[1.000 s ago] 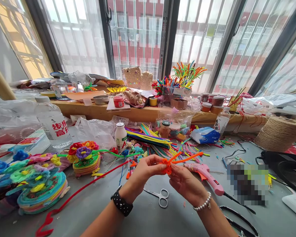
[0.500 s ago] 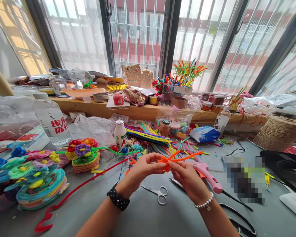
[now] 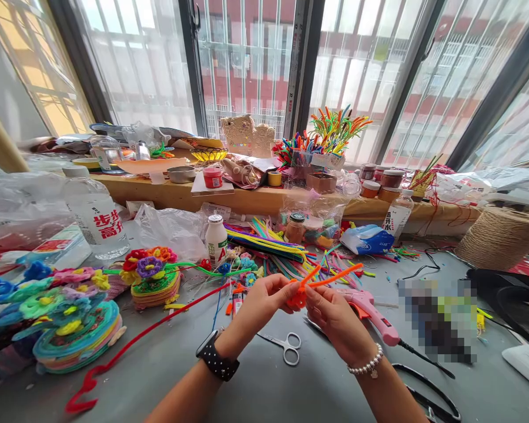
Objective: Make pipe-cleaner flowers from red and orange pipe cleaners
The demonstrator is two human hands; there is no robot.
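Between my two hands is an orange pipe cleaner flower [image 3: 298, 298], its looped part bunched up and two straight ends pointing up and to the right. My left hand [image 3: 271, 296], with a dotted watch band at the wrist, pinches it from the left side. From the right, the thumb and fingers of my right hand [image 3: 332, 314] close on it where the ends come out. Small silver scissors [image 3: 286, 346] lie on the table below the hands. Behind my right hand rests a pink glue gun [image 3: 372, 314], partly covered by it.
Finished pipe cleaner flowers on a round stack [image 3: 77, 341] fill the left side. A long red pipe cleaner [image 3: 145, 332] crosses the table. Loose coloured pipe cleaners [image 3: 268, 241], a small white bottle [image 3: 216, 241] and a twine spool [image 3: 498, 238] stand or lie farther back.
My left hand has shifted slightly right and its fingers have closed further over the orange flower, covering more of it. My right hand has hardly moved.
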